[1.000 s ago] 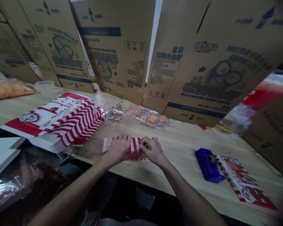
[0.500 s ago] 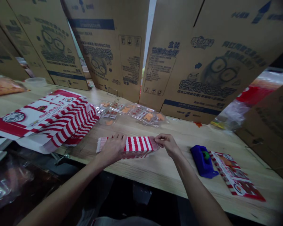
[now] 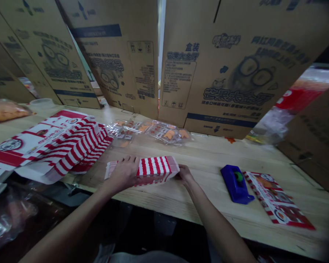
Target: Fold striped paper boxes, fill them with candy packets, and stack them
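A red-and-white striped carton (image 3: 155,166) lies lengthwise near the table's front edge. My left hand (image 3: 126,171) is wrapped over its left half and grips it. At the carton's right end, my right hand (image 3: 185,174) is closed against the end flap, its fingertips partly hidden behind the cardboard. Both ends of the carton show pale pinkish flaps. Behind it lie several clear packets (image 3: 164,134) with orange pieces inside.
Flattened striped cartons (image 3: 46,135) are stacked at left. To the right sit a blue tape dispenser (image 3: 234,186) and a printed card (image 3: 276,201). Large cardboard boxes (image 3: 222,73) wall off the back. A bag of orange food (image 3: 5,110) and a plastic tub (image 3: 41,103) stand far left.
My right hand has moved from pinching the top of the carton's right-end flap to lower down behind that end. The flap now stands more upright. My left hand keeps its hold.
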`<state>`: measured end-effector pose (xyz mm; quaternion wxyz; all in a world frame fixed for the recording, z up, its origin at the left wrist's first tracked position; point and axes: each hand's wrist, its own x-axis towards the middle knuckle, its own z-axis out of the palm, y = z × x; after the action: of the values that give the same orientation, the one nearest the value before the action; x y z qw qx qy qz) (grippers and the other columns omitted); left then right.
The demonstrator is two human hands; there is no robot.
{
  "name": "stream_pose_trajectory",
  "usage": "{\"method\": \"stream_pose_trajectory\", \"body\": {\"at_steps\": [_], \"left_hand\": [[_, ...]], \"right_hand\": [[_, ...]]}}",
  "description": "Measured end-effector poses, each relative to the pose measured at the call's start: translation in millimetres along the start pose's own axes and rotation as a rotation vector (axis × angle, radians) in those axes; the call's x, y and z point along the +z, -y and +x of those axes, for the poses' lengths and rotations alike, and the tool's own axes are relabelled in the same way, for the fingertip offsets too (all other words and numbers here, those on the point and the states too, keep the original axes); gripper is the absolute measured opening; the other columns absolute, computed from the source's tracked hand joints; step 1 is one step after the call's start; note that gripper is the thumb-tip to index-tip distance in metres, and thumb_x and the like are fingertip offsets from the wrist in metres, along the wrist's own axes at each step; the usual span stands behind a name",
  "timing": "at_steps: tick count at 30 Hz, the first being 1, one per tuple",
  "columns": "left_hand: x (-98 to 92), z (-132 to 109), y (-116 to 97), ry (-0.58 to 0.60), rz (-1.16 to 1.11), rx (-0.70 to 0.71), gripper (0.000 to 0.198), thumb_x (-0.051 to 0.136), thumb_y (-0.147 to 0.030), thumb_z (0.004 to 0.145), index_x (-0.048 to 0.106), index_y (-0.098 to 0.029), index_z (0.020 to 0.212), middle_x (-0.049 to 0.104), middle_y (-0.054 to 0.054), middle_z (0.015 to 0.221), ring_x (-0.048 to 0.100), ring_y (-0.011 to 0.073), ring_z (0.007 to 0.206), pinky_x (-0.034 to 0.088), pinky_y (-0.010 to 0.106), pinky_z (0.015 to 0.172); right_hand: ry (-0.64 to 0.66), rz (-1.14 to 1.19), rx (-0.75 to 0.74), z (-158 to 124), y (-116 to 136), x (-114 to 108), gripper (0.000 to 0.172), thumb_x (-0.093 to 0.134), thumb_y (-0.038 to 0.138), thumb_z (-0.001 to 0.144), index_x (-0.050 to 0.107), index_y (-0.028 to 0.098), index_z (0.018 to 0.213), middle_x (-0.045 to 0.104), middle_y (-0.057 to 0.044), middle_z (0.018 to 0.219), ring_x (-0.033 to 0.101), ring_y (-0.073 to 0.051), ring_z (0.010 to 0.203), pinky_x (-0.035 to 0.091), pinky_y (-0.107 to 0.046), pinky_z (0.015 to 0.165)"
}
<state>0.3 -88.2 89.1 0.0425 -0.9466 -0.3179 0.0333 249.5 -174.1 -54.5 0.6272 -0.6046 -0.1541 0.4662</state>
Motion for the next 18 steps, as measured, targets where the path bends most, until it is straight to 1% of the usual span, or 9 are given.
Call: {"method": "stream_pose_trajectory", "body": {"at_steps": [3, 5, 8, 10, 12, 15, 18], "left_hand": [[-5.1, 8.4, -1.1, 0.049, -0.034, 0.008, 0.066, 0.063, -0.058, 0.068, 0.052, -0.01, 0.113, 0.059, 0.021, 0.115, 0.056, 0.0381, 0.103, 0.043, 0.048, 0.086], [-7.6, 16.8, -4.4, 0.06, -0.06, 0.04, 0.07, 0.067, -0.054, 0.062, 0.051, -0.012, 0.115, 0.059, 0.021, 0.117, 0.056, 0.0376, 0.106, 0.044, 0.047, 0.088], [-11.0, 26.6, -8.8, 0.073, -0.113, 0.066, 0.059, 0.067, -0.048, 0.062, 0.054, -0.013, 0.108, 0.064, 0.019, 0.109, 0.061, 0.0353, 0.1, 0.047, 0.042, 0.083], [-14.6, 27.3, -8.2, 0.081, -0.151, 0.074, 0.055, 0.067, -0.046, 0.062, 0.055, -0.014, 0.105, 0.066, 0.018, 0.106, 0.063, 0.0344, 0.096, 0.048, 0.04, 0.078], [-19.6, 23.2, -3.4, 0.096, -0.182, 0.064, 0.056, 0.07, -0.044, 0.059, 0.056, -0.015, 0.105, 0.067, 0.017, 0.107, 0.064, 0.034, 0.096, 0.049, 0.039, 0.078], [-26.3, 14.5, 11.6, 0.115, -0.265, -0.001, 0.062, 0.073, -0.043, 0.056, 0.058, -0.018, 0.11, 0.067, 0.013, 0.111, 0.063, 0.0329, 0.1, 0.048, 0.039, 0.084], [-26.1, 7.5, 31.3, 0.1, -0.442, -0.072, 0.072, 0.077, -0.046, 0.052, 0.058, -0.021, 0.117, 0.067, 0.008, 0.115, 0.061, 0.0322, 0.107, 0.045, 0.04, 0.093]], "right_hand": [[-0.047, 0.027, -0.021, 0.6, -10.9, 4.5, 0.007, 0.058, 0.023, 0.049, 0.057, 0.016, 0.052, 0.052, 0.003, 0.041, 0.041, -0.009, 0.036, 0.027, -0.02, 0.037], [-0.052, 0.046, -0.034, -1.3, -13.6, 7.1, 0.007, 0.058, 0.023, 0.048, 0.057, 0.016, 0.052, 0.053, 0.003, 0.043, 0.042, -0.009, 0.038, 0.028, -0.02, 0.037], [-0.036, 0.067, -0.034, -7.8, -14.3, 7.0, 0.007, 0.057, 0.022, 0.048, 0.055, 0.017, 0.053, 0.055, 0.003, 0.046, 0.047, -0.01, 0.042, 0.035, -0.02, 0.04], [-0.017, 0.067, -0.013, -13.6, -13.5, 4.2, 0.007, 0.057, 0.022, 0.047, 0.055, 0.018, 0.053, 0.055, 0.003, 0.046, 0.049, -0.011, 0.042, 0.039, -0.021, 0.042], [0.0, 0.057, 0.019, -20.1, -11.8, 1.4, 0.009, 0.058, 0.021, 0.047, 0.056, 0.018, 0.055, 0.055, 0.002, 0.046, 0.05, -0.012, 0.043, 0.042, -0.023, 0.042], [0.032, 0.036, 0.054, -34.0, -6.7, -0.8, 0.012, 0.062, 0.02, 0.046, 0.056, 0.018, 0.057, 0.055, 0.002, 0.048, 0.052, -0.013, 0.044, 0.048, -0.027, 0.047], [0.093, 0.009, 0.053, -60.8, 0.6, -8.8, 0.016, 0.069, 0.022, 0.047, 0.056, 0.018, 0.056, 0.055, 0.003, 0.049, 0.051, -0.012, 0.044, 0.049, -0.027, 0.049]]}}
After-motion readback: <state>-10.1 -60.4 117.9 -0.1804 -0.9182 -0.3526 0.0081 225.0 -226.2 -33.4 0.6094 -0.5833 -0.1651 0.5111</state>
